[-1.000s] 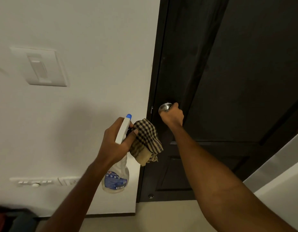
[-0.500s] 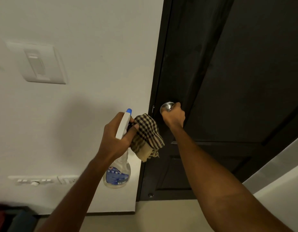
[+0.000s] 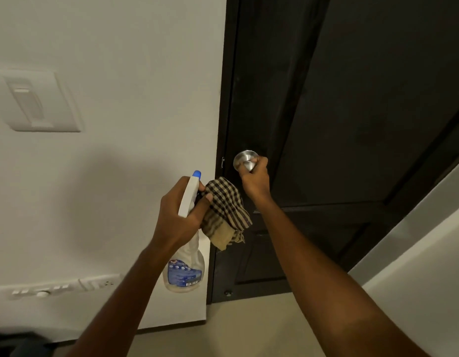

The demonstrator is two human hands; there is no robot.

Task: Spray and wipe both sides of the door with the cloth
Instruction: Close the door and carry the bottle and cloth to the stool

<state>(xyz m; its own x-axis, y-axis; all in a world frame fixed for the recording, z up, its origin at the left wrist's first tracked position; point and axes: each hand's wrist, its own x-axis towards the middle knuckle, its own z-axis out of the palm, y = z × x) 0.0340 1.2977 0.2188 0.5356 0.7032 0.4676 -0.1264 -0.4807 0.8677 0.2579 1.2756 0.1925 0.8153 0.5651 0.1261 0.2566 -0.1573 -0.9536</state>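
Right hand on the round metal door knob, fingers curled tight round its right side and underside, left part of the knob face showing. Knob sits close to the left edge of the dark door, by the latch side. Left hand holds two things at once: fingers wrapped round the neck of the spray bottle, thumb pressed across the front, and the checked cloth is bunched between thumb and bottle head. Cloth hangs to the right of the hand, loose end drooping, in front of the door's left edge, just below the knob and near the right wrist; contact with the door cannot be told. Bottle upright, white trigger head with blue nozzle tip up top, clear body with blue label hanging below the hand in front of the white wall. Index finger on the trigger or not: cannot tell, hidden. Wall has a light switch at left and a socket strip lower down. Pale floor at the door's bottom edge.
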